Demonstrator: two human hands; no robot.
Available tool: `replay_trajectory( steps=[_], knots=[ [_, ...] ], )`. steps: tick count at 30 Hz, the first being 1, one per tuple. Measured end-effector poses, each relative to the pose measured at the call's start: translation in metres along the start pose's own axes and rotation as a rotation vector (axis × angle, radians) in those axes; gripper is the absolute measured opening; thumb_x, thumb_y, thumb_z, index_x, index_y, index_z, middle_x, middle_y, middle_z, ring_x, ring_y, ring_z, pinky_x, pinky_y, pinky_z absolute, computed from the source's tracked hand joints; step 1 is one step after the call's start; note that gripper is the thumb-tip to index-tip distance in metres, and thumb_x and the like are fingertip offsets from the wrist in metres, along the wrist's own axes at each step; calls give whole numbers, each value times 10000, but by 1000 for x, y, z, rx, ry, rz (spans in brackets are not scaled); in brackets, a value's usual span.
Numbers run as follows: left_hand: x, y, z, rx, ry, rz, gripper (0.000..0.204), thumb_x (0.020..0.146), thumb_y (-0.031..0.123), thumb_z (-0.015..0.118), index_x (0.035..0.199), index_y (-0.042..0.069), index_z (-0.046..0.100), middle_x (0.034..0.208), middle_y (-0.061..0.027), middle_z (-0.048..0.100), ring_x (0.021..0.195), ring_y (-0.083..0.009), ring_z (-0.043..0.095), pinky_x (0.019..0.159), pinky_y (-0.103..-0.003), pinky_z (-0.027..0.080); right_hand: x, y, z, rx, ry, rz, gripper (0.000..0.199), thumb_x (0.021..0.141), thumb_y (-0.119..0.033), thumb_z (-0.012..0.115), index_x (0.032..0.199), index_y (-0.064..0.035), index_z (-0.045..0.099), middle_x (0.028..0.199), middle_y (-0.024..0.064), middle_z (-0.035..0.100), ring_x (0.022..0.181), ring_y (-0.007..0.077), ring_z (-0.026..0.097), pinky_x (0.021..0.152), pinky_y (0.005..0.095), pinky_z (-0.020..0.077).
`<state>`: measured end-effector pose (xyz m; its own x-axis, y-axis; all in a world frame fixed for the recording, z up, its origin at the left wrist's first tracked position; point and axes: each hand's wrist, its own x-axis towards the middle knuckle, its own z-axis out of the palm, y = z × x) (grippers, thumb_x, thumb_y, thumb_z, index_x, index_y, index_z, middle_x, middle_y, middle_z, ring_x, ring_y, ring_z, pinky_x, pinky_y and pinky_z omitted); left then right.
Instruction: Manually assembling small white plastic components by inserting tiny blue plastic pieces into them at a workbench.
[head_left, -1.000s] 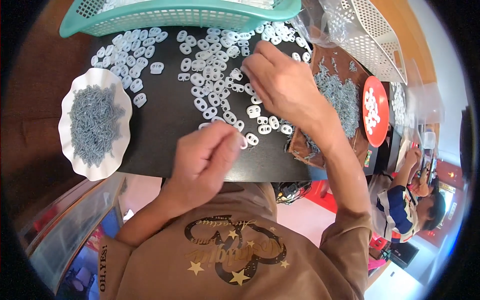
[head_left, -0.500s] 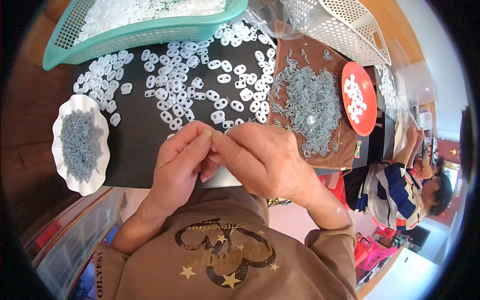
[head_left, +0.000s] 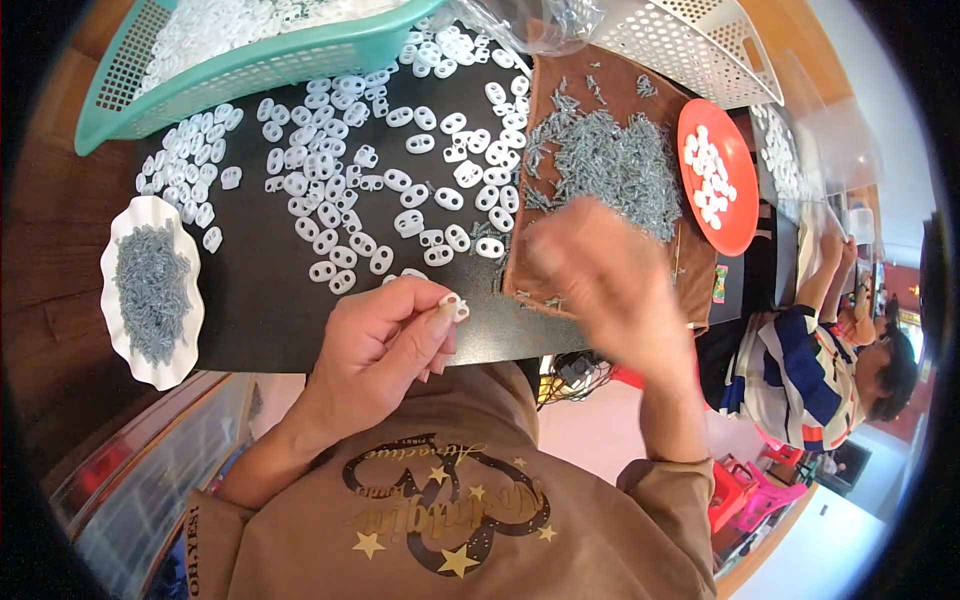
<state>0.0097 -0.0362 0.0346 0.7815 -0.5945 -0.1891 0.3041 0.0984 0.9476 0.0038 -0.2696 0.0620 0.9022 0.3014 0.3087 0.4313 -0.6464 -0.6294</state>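
Observation:
Between the thumb and fingers of my left hand [head_left: 375, 345] is a small white two-hole cord lock [head_left: 459, 311], held above the table's near edge. My right hand [head_left: 610, 290], smeared by motion, is over the near part of a brown cloth [head_left: 522, 268]; whether its fingers hold anything cannot be made out. Just beyond it, a heap of small grey metal springs [head_left: 615, 165] lies on that cloth. Many loose white cord lock pieces [head_left: 325, 165] are scattered across the black table [head_left: 270, 320] in front of my hands.
A white scalloped dish [head_left: 112, 300] of springs stands at left. The green basket [head_left: 330, 55] at the back holds white pieces. To the right are a red plate [head_left: 738, 232] with small white parts and a white perforated basket [head_left: 690, 60]. Another person [head_left: 800, 360] sits further right.
My hands have parted: the right one has swung away rightward over the cloth. My left hand keeps its place, and the cord lock in it now shows. The view has shifted slightly.

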Motion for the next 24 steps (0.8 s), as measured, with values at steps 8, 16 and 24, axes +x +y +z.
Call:
replay_trajectory(
  steps=[8, 16, 24],
  knots=[
    [3, -3, 5, 52, 24, 5, 171, 966, 104, 490, 943, -26, 598, 704, -45, 580, 561, -67, 518, 484, -200, 413, 20, 38, -31, -392, -114, 126, 86, 843, -16, 604, 928, -9, 615, 828, 119, 543, 726, 294, 568, 634, 378, 447],
    [4, -1, 7, 24, 47, 4, 129, 933, 63, 512, 927, -31, 600, 669, 2, 562, 571, -26, 479, 504, -195, 381, 37, 39, -19, -535, -277, 95, 84, 843, -89, 599, 871, -11, 586, 837, 121, 547, 740, 334, 582, 637, 415, 455],
    [5, -1, 0, 6, 81, 34, 145, 949, 92, 507, 939, -27, 590, 683, 5, 559, 581, -22, 466, 514, -190, 378, 49, 44, -23, -545, -294, 58, 97, 840, -91, 583, 862, 2, 563, 812, 134, 566, 707, 344, 576, 618, 419, 446]
  ],
)
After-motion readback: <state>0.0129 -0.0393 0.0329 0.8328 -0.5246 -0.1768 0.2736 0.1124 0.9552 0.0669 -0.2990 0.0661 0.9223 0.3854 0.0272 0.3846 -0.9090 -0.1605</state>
